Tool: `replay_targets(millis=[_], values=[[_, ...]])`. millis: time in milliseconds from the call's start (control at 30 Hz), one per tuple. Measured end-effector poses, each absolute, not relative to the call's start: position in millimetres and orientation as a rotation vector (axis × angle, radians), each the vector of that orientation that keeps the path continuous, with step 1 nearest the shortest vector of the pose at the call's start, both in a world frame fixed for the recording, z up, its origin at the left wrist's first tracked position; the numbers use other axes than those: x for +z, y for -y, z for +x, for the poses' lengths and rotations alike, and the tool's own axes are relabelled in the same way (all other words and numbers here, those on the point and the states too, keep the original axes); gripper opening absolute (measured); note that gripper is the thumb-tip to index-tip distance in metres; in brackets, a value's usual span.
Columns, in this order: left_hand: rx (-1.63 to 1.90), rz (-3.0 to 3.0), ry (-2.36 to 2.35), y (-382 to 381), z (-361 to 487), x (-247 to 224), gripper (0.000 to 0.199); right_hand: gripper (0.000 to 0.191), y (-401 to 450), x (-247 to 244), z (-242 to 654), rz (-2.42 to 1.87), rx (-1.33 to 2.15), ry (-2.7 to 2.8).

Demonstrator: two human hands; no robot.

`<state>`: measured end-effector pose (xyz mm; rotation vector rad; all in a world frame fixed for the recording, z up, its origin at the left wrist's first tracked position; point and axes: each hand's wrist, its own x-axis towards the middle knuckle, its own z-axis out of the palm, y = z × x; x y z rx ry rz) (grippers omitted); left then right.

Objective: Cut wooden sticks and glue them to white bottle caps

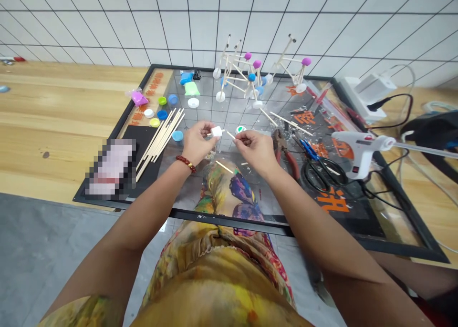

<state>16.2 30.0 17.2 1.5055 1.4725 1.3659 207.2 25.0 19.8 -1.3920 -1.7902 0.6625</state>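
My left hand (199, 140) is closed on a small white blocky piece (216, 131) with a thin tip sticking out at its right. Its exact kind I cannot make out. Between the thumb and fingers of my right hand (255, 148) is a short wooden stick (231, 135), its free end pointing at the white piece, a small gap apart. Just behind the right fingertips lies a white and green round cap (241, 129). A loose cut stick (224, 167) rests nearer to me, below both hands.
Stick models with coloured caps (252, 77) stand at the back. Wooden sticks (162, 138), a blue cap (177, 136) and a purple clay packet (139, 97) lie left. Pliers (286, 155), scissors (318, 162), a glue gun (359, 150) and a power strip (361, 98) are right.
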Motion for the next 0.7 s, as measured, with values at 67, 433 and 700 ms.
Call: replay_targets(millis=[67,433,700], values=[[1.344,1.554,-1.510,-29.2,15.6,17.3,0.026,0.013,-22.7,20.8,205.7,-1.400,0.561,1.827],[1.289,1.650,-1.581,-28.8,14.3,14.8,0.028,0.018,-20.7,20.4,204.2,-1.400,0.554,1.891],[1.282,1.679,-1.565,-28.4,14.4,17.6,0.028,0.015,-18.3,22.8,201.4,-1.419,0.570,1.880]])
